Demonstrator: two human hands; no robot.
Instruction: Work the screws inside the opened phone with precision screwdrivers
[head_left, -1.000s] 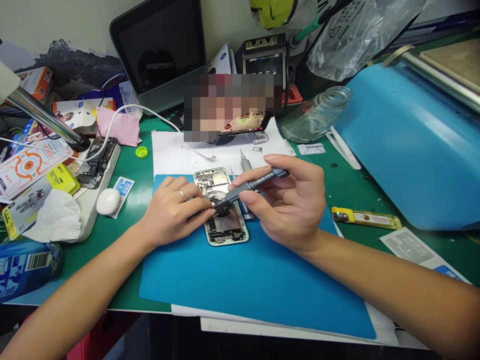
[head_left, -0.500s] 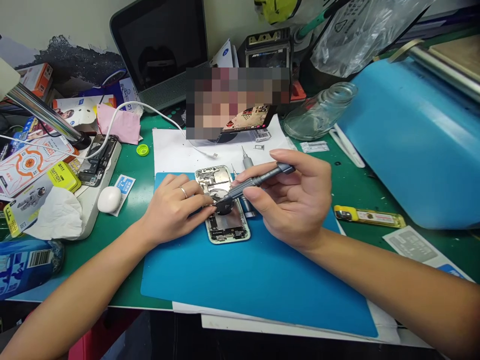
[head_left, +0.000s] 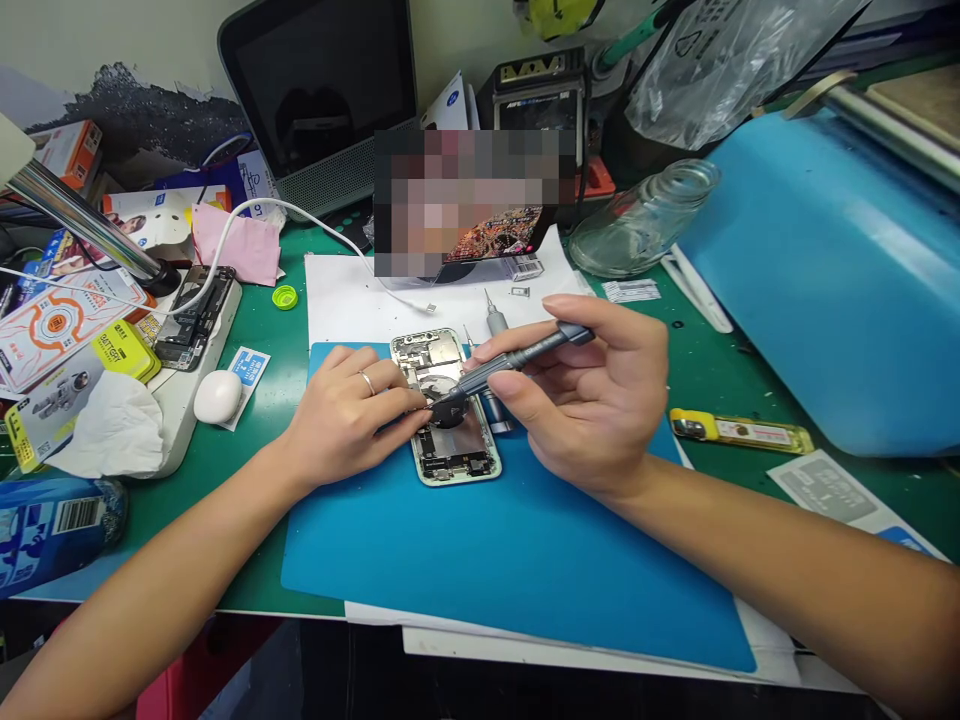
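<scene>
Free room: near half of blue mat (head_left: 517, 570), open from the table's front edge up to the opened phone (head_left: 454, 465). Hands block phone both sides: left hand (head_left: 349, 415), right hand (head_left: 592, 400) with screwdriver (head_left: 529, 355) slanting over. Behind: propped screen (head_left: 499, 235), glass jar (head_left: 637, 225). Clearance under right palm hard to judge.

“BATTERY” stands on the yellow packet (head_left: 137, 360), “AIFE” on the black device (head_left: 517, 118), a recycling triangle on the plastic bag (head_left: 720, 75).

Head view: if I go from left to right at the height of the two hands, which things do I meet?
Crumpled white tissue, white earbud case, left hand, opened smartphone, right hand, yellow utility knife.
</scene>
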